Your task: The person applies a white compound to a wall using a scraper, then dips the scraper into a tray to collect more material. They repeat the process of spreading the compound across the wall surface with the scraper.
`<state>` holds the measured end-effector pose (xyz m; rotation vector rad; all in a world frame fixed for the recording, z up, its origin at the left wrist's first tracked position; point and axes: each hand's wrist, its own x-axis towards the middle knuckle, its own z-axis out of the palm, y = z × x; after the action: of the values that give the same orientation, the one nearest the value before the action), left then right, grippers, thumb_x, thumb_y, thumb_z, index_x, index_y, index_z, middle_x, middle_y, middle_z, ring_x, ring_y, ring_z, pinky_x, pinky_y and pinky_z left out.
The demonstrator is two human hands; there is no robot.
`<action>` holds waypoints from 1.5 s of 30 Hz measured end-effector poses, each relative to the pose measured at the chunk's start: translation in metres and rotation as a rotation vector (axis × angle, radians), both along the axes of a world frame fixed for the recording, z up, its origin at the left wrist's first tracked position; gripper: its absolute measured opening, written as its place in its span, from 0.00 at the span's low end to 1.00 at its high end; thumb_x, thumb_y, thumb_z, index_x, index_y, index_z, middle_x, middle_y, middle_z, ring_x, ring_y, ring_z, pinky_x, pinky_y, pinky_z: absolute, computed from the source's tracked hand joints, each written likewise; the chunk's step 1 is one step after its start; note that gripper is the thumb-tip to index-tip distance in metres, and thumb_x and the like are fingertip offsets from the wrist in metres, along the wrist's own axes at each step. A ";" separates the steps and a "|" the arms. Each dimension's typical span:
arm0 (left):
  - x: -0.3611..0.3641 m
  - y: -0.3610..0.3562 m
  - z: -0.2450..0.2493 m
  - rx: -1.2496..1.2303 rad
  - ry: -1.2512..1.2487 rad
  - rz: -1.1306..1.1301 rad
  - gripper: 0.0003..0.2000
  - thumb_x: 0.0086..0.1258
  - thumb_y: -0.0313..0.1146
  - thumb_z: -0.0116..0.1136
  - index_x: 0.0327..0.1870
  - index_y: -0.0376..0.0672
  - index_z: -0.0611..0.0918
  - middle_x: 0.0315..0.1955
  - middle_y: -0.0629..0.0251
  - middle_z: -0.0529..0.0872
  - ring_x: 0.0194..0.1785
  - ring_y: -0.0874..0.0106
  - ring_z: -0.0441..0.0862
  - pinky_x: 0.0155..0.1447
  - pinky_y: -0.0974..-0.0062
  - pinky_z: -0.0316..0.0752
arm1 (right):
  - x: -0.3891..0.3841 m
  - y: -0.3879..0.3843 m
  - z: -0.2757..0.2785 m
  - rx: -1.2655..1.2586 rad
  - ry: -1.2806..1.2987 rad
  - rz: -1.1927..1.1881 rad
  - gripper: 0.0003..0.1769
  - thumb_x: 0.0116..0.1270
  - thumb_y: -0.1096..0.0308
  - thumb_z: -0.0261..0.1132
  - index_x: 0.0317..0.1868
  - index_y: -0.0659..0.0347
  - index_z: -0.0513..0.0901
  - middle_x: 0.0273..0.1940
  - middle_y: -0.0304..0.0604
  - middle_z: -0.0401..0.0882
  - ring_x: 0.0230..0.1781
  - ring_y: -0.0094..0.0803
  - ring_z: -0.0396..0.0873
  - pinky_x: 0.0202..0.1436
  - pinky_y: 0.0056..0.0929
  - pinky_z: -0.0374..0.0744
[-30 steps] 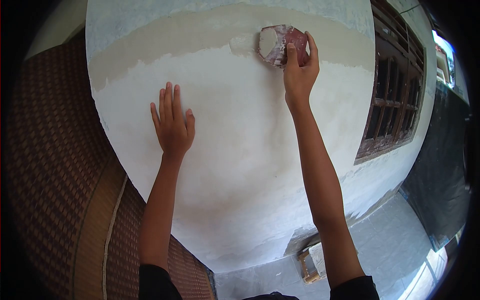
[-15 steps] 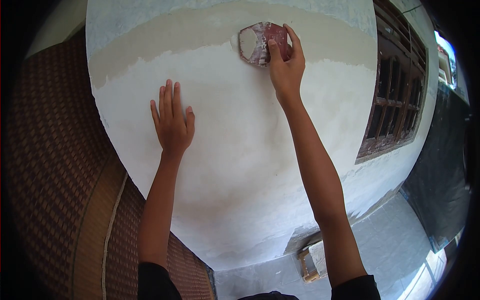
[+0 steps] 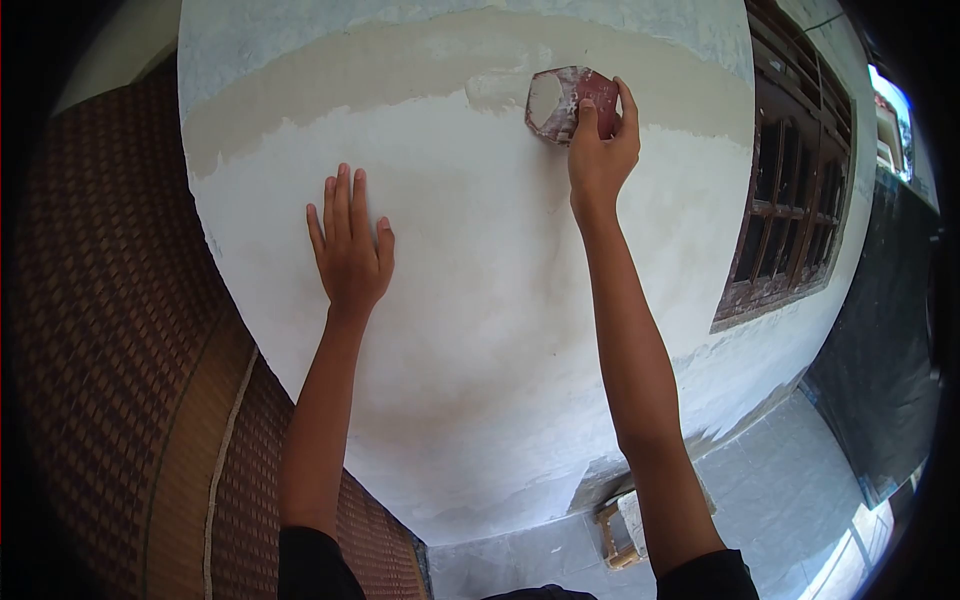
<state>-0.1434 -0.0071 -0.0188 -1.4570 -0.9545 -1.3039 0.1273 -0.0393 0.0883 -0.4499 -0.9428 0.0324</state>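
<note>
My right hand [image 3: 605,155] grips a dark red putty scraper [image 3: 562,105], thumb on its near face. White putty is smeared over the scraper, with a pale lump on its left part. The blade lies at the wall, by the lower edge of a greyish-beige band [image 3: 390,75]. Just left of the scraper is a lighter, fresh-looking patch of putty [image 3: 497,90]. Lower on the left, my left hand [image 3: 350,250] rests flat against the white wall [image 3: 470,300], fingers stretched upward and thumb out. It holds nothing.
On the right is a dark wooden window [image 3: 795,200] with panes. A woven brown panel [image 3: 110,270] stands along the left. Below, a small wooden-framed object [image 3: 622,530] sits on the grey tiled floor [image 3: 770,480]. Black sheeting [image 3: 880,340] hangs at the far right.
My right hand has moved the scraper right and slightly down along the wall. A lighter putty patch now shows where the scraper was. My left hand stays on the wall.
</note>
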 end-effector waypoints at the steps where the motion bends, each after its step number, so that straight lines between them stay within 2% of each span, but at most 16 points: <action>1: 0.000 0.000 0.000 0.007 0.001 -0.002 0.31 0.74 0.34 0.52 0.80 0.43 0.66 0.80 0.59 0.65 0.83 0.61 0.59 0.84 0.46 0.47 | -0.002 -0.002 0.000 0.003 -0.001 0.002 0.27 0.75 0.69 0.64 0.73 0.59 0.73 0.48 0.49 0.87 0.48 0.32 0.85 0.58 0.33 0.80; 4: 0.000 -0.001 0.001 0.003 0.005 -0.009 0.31 0.74 0.34 0.52 0.80 0.44 0.66 0.80 0.59 0.65 0.83 0.61 0.59 0.84 0.46 0.47 | -0.008 0.005 -0.003 0.038 -0.241 -0.042 0.27 0.76 0.69 0.63 0.74 0.59 0.72 0.49 0.48 0.87 0.45 0.30 0.85 0.54 0.31 0.81; 7: 0.000 -0.002 0.000 -0.007 0.000 -0.008 0.31 0.74 0.34 0.52 0.80 0.44 0.66 0.80 0.59 0.65 0.83 0.60 0.59 0.84 0.46 0.47 | 0.002 0.007 0.001 0.018 -0.122 -0.120 0.27 0.76 0.69 0.63 0.74 0.58 0.72 0.47 0.48 0.87 0.45 0.30 0.84 0.54 0.30 0.81; 8: 0.000 -0.002 0.000 -0.006 -0.001 -0.008 0.31 0.74 0.34 0.52 0.80 0.44 0.66 0.80 0.59 0.65 0.83 0.60 0.59 0.84 0.46 0.47 | 0.008 0.004 0.002 0.001 -0.043 -0.029 0.27 0.76 0.69 0.64 0.73 0.57 0.73 0.48 0.49 0.87 0.48 0.31 0.84 0.56 0.31 0.81; 11: 0.000 -0.001 0.000 0.001 0.002 -0.014 0.31 0.74 0.34 0.52 0.80 0.44 0.66 0.80 0.59 0.65 0.83 0.61 0.59 0.84 0.46 0.47 | 0.004 0.002 0.003 0.046 -0.133 0.061 0.26 0.76 0.69 0.63 0.73 0.57 0.74 0.49 0.49 0.87 0.48 0.32 0.85 0.57 0.33 0.81; 12: -0.001 -0.001 0.000 -0.002 0.001 -0.009 0.31 0.74 0.34 0.52 0.80 0.44 0.66 0.80 0.59 0.65 0.83 0.61 0.59 0.84 0.46 0.47 | -0.002 0.004 0.001 0.058 -0.239 -0.046 0.27 0.76 0.69 0.64 0.73 0.57 0.74 0.47 0.48 0.87 0.46 0.30 0.85 0.56 0.31 0.81; 15: 0.000 -0.001 0.000 -0.012 0.001 -0.006 0.31 0.75 0.34 0.52 0.80 0.44 0.66 0.80 0.59 0.65 0.83 0.61 0.59 0.84 0.46 0.46 | 0.004 0.003 0.002 -0.020 -0.213 -0.172 0.26 0.76 0.69 0.64 0.73 0.57 0.74 0.47 0.48 0.87 0.46 0.31 0.85 0.56 0.31 0.81; 19: 0.000 0.000 0.000 0.006 0.002 -0.003 0.31 0.75 0.34 0.52 0.80 0.44 0.66 0.80 0.58 0.65 0.83 0.60 0.60 0.84 0.46 0.47 | 0.001 0.003 0.004 0.035 -0.166 0.038 0.27 0.75 0.69 0.64 0.73 0.57 0.74 0.46 0.48 0.88 0.46 0.33 0.85 0.57 0.33 0.81; 21: -0.001 -0.001 0.000 -0.006 0.003 -0.001 0.31 0.75 0.34 0.52 0.80 0.44 0.66 0.80 0.58 0.65 0.83 0.60 0.60 0.84 0.46 0.47 | 0.001 0.006 0.001 0.021 -0.250 -0.048 0.28 0.75 0.69 0.64 0.74 0.58 0.73 0.47 0.48 0.87 0.46 0.32 0.85 0.56 0.31 0.81; 23: 0.000 -0.001 0.000 -0.015 0.004 0.000 0.31 0.75 0.34 0.52 0.80 0.44 0.65 0.80 0.58 0.65 0.83 0.60 0.60 0.84 0.46 0.47 | 0.012 0.007 0.004 -0.049 -0.098 -0.090 0.28 0.75 0.68 0.64 0.74 0.58 0.72 0.50 0.49 0.87 0.47 0.31 0.85 0.56 0.30 0.81; 27: -0.001 0.000 0.001 0.000 0.006 0.001 0.31 0.75 0.35 0.52 0.80 0.44 0.65 0.80 0.58 0.65 0.83 0.60 0.60 0.84 0.46 0.47 | 0.014 0.005 0.005 0.113 -0.079 0.055 0.28 0.76 0.68 0.63 0.74 0.59 0.73 0.52 0.49 0.86 0.49 0.31 0.84 0.57 0.31 0.81; 31: -0.001 0.000 -0.001 -0.022 0.015 -0.032 0.32 0.75 0.32 0.50 0.81 0.43 0.62 0.81 0.57 0.62 0.84 0.58 0.56 0.84 0.44 0.44 | 0.015 0.001 0.002 -0.081 -0.171 -0.152 0.28 0.76 0.70 0.62 0.74 0.59 0.72 0.53 0.49 0.85 0.50 0.30 0.83 0.57 0.31 0.81; 35: 0.000 -0.001 0.000 -0.017 0.011 -0.038 0.32 0.75 0.32 0.50 0.81 0.43 0.63 0.81 0.58 0.62 0.84 0.58 0.56 0.84 0.44 0.43 | 0.030 0.004 0.002 0.073 0.007 0.025 0.28 0.76 0.70 0.62 0.75 0.60 0.71 0.55 0.49 0.84 0.49 0.31 0.83 0.54 0.30 0.82; 39: 0.000 -0.002 -0.002 -0.030 0.011 -0.036 0.32 0.75 0.32 0.50 0.81 0.43 0.63 0.81 0.58 0.62 0.84 0.58 0.56 0.84 0.44 0.44 | 0.033 0.015 -0.009 -0.011 -0.220 -0.150 0.27 0.77 0.71 0.61 0.75 0.59 0.71 0.54 0.46 0.83 0.46 0.27 0.82 0.50 0.27 0.82; 42: 0.000 0.000 0.001 -0.009 -0.001 -0.018 0.31 0.75 0.33 0.51 0.81 0.44 0.64 0.80 0.58 0.63 0.84 0.59 0.57 0.84 0.45 0.46 | 0.040 0.008 0.001 0.194 0.028 0.024 0.28 0.77 0.70 0.62 0.75 0.58 0.71 0.53 0.47 0.84 0.50 0.29 0.83 0.57 0.28 0.80; 45: -0.001 -0.001 -0.001 -0.005 0.004 -0.007 0.32 0.75 0.34 0.52 0.80 0.44 0.65 0.80 0.59 0.65 0.83 0.61 0.59 0.84 0.46 0.47 | 0.030 0.004 -0.003 0.000 -0.117 0.015 0.28 0.77 0.70 0.62 0.75 0.58 0.71 0.56 0.48 0.83 0.52 0.31 0.83 0.59 0.31 0.80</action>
<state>-0.1443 -0.0078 -0.0198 -1.4670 -0.9512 -1.3044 0.1573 -0.0350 0.0849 -0.4483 -1.0613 0.0197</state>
